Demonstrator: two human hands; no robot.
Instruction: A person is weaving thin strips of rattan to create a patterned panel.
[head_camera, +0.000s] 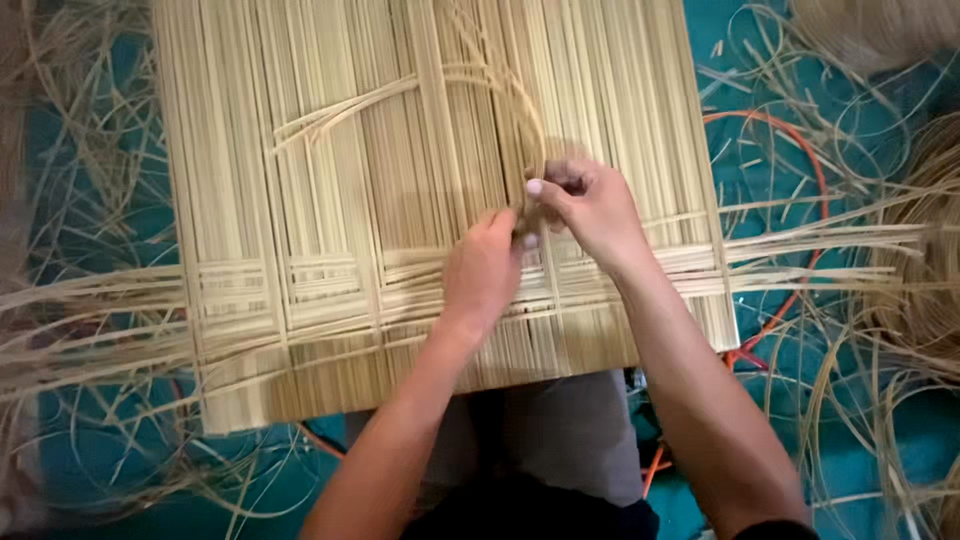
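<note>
A wide mat of pale upright cane strips (330, 200) lies across my lap, with a band of horizontal strips woven through its lower part. My left hand (482, 270) presses on the woven band near the middle, fingers curled against the strips. My right hand (590, 205) is just above and to the right, pinching a thin loose cane strip (400, 92) that arcs up and left over the mat. Both hands touch at the fingertips.
Loose cane strands (840, 240) stick out from both sides of the mat and lie tangled over the teal floor (760, 40). An orange cord (800, 140) curves on the right. Coiled cane bundles (930, 250) sit at the right edge.
</note>
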